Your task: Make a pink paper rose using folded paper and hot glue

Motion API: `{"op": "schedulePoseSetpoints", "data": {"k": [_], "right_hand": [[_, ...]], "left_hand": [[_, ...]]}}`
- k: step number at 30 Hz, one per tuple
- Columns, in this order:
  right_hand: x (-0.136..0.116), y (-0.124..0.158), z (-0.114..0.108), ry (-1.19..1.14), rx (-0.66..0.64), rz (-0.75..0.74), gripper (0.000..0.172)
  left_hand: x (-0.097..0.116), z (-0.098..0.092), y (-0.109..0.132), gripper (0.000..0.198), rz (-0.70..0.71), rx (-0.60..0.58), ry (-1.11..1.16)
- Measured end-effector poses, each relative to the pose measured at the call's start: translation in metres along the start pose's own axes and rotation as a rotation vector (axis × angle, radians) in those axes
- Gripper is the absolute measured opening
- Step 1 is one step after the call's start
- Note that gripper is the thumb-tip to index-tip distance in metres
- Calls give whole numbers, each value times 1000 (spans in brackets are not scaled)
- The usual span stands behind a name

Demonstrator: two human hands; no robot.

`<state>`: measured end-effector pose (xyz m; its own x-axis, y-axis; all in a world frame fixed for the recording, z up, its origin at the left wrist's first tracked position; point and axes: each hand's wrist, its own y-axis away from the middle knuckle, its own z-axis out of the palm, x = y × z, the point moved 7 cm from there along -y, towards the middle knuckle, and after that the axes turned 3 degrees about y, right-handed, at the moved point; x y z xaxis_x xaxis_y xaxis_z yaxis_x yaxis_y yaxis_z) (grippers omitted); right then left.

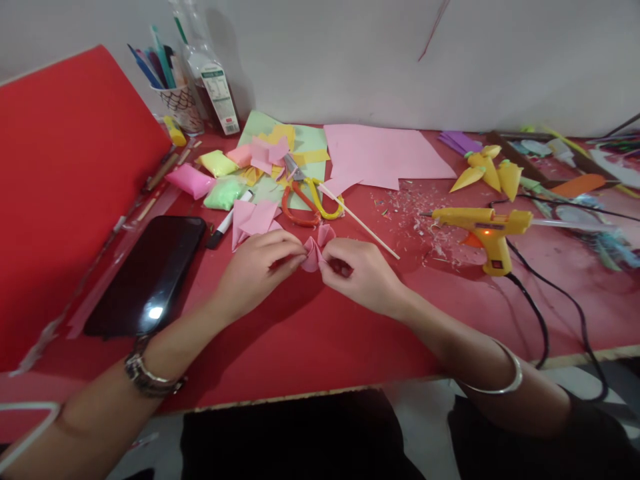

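Observation:
Between my two hands is a small pink folded paper piece (pixel 312 256), its layers flaring like petals. My left hand (pixel 263 267) pinches its left side with thumb and fingertips. On the other side, my right hand (pixel 361 272) is closed on the paper's right edge. Pink paper pieces (pixel 253 220) lie just behind my left hand. Beyond the folded paper rest scissors (pixel 303 205) with orange and yellow handles, blades partly covered by paper scraps. A thin wooden stick (pixel 365 225) slants behind my right hand.
To the right lies a yellow glue gun (pixel 490 230) with its light on and a black cord (pixel 575 300). A phone (pixel 150 273) and a marker (pixel 227 223) are at left. Pink sheets (pixel 385 153), yellow paper cones (pixel 485 170) and a glass bottle (pixel 213 87) stand or lie behind.

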<state>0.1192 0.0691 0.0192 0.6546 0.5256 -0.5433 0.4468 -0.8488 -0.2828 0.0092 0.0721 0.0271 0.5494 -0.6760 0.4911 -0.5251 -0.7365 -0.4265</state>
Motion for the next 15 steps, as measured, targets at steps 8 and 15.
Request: {"op": "schedulePoseSetpoints", "data": {"k": [8, 15], "right_hand": [[0, 0, 0, -4, -12, 11, 15], [0, 1, 1, -8, -36, 2, 12]], "left_hand": [[2, 0, 1, 15, 78, 18, 9], [3, -1, 2, 18, 103, 17, -50]]}}
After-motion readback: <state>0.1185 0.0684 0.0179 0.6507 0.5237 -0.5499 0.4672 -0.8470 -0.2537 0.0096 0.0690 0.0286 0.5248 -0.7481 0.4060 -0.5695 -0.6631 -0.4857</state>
